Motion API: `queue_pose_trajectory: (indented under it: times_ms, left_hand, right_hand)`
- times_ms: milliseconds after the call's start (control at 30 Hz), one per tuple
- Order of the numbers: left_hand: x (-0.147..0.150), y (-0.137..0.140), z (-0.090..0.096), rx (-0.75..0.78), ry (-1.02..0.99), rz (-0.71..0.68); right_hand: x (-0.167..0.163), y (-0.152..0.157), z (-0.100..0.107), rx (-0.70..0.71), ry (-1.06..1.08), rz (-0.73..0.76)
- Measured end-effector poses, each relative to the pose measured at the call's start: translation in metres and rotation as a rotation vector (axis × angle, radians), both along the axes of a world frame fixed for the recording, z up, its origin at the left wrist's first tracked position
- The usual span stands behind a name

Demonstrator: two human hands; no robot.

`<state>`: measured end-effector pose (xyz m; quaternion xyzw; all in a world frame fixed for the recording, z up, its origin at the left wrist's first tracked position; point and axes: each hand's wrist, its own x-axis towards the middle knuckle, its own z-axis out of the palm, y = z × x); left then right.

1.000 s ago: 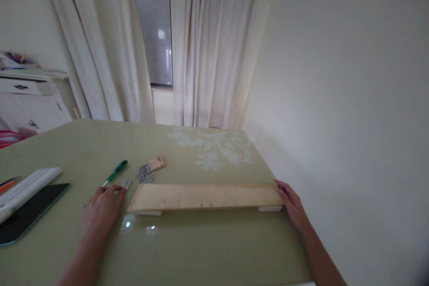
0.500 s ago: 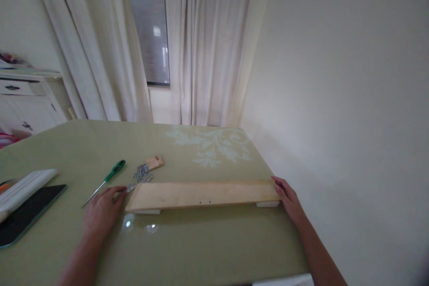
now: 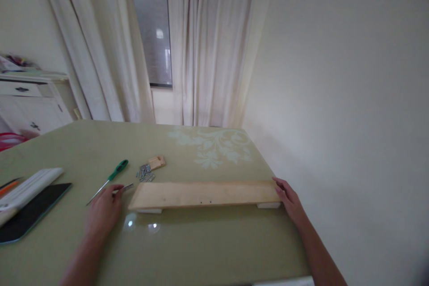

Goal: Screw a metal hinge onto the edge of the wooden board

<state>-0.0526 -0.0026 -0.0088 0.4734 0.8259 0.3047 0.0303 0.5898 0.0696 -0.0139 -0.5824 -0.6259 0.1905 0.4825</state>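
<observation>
The left hand (image 3: 105, 208) has its thumb and forefinger pinched on a small metal piece (image 3: 128, 186), perhaps a hinge, held just beside the left end of a long wooden board (image 3: 208, 193). Its other fingers are loosely curled. Pinching by one end leaves most of the piece free, likely so that it can be turned or set down easily.

The right hand (image 3: 290, 196) is partly closed about the board's other end, beside the right edge of the bench (image 3: 208, 250), probably to steady it; how firmly it presses, I cannot tell.

The board lies lengthwise, nearer the bench's right edge than its left. A left block (image 3: 149, 210) and a right block (image 3: 268, 205), both pale, sit under its ends, so its middle stands off the surface. Two dark dots, maybe holes, mark it near the middle.

A pile of screws (image 3: 145, 172) lies beyond the board's left end, next to a small wooden piece (image 3: 157, 162). A green-handled screwdriver (image 3: 114, 175) slants beside the left hand, handle toward the far edge. These seem grouped there for easy reach.

Towards the bench's left edge, a white bar (image 3: 31, 190) lies by a dark flat panel (image 3: 36, 214).
</observation>
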Motion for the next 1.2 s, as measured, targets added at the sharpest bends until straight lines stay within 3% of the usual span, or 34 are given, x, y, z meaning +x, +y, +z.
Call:
queue_pose_trajectory:
  times_ms: [133, 233, 333, 433, 567, 633, 700, 800, 933, 1200]
  left_hand:
    - [0.014, -0.008, 0.022, 0.206, -0.157, 0.152]
    - [0.032, -0.015, 0.044, 0.392, -0.183, 0.132]
    - [0.066, -0.017, 0.065, 0.540, -0.090, -0.010]
    - [0.114, -0.014, 0.077, 0.627, -0.039, -0.302]
    - [0.174, -0.015, 0.064, 0.590, -0.061, -0.739]
    - [0.191, -0.020, 0.047, 0.652, -0.043, -0.907]
    - [0.199, -0.026, 0.029, 0.720, -0.001, -0.990]
    - [0.203, -0.034, 0.010, 0.752, 0.078, -1.028]
    - [0.207, -0.034, 0.006, 0.776, 0.169, -0.980]
    - [0.217, -0.033, 0.009, 0.710, 0.231, -0.984]
  right_hand:
    - [0.006, -0.001, 0.006, 0.031, 0.013, -0.095]
    - [-0.002, -0.009, 0.020, 0.119, 0.011, -0.212]
    - [-0.041, -0.030, 0.043, 0.267, -0.032, -0.254]
    - [-0.109, -0.059, 0.066, 0.334, -0.027, 0.018]
    - [-0.197, -0.089, 0.074, 0.362, -0.055, 0.387]
    - [-0.223, -0.097, 0.064, 0.319, -0.004, 0.425]
    - [-0.234, -0.103, 0.048, 0.282, 0.049, 0.442]
    - [-0.236, -0.111, 0.024, 0.214, 0.096, 0.452]
    - [-0.232, -0.118, 0.005, 0.121, 0.148, 0.391]
    - [-0.231, -0.114, -0.001, 0.083, 0.261, 0.354]
